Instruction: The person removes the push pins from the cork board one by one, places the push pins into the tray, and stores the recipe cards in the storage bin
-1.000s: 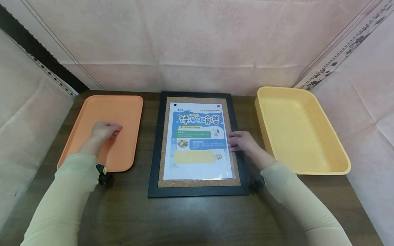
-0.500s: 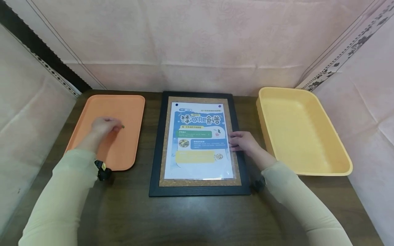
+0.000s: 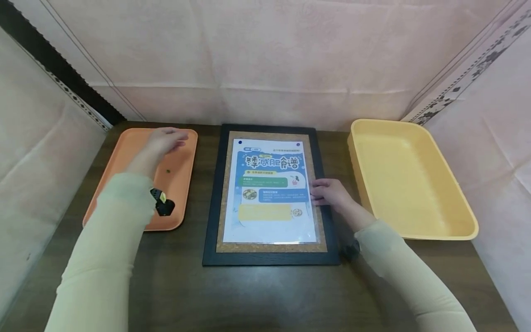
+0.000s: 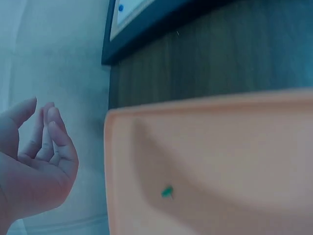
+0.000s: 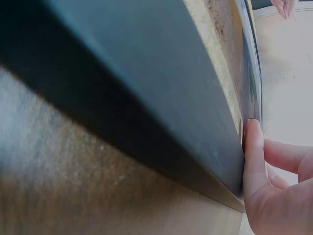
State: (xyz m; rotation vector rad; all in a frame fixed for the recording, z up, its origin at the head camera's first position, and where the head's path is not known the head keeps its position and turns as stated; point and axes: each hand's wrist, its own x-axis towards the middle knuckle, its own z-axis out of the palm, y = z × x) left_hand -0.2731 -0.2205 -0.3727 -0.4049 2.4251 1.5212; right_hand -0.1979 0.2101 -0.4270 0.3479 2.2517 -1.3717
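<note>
My left hand (image 3: 168, 140) hovers over the far right part of the orange tray (image 3: 137, 138). In the left wrist view its fingers are loosely bent, and a gap separates thumb and fingertips with nothing between them. A green pushpin (image 4: 167, 191) lies on the tray, nearer to me than the hand. My right hand (image 3: 329, 191) rests at the right edge of a printed sheet (image 3: 265, 230), its fingers fairly straight. The sheet lies on a cork board (image 3: 221, 221) with a black frame (image 3: 269, 259). Two dark pins (image 3: 240, 142) sit in the sheet's top corners.
A deep yellow bin (image 3: 415, 184) stands at the right of the brown wooden table (image 3: 186, 295). Pale patterned cloth (image 3: 265, 55) hangs behind and along both sides. A black wrist camera (image 3: 163, 205) on my left wrist hangs over the tray's near part.
My left hand has moved away from the pushpin, toward the tray's far right corner, leaving the green pin in full view on the tray. My right hand stays at the sheet's edge.
</note>
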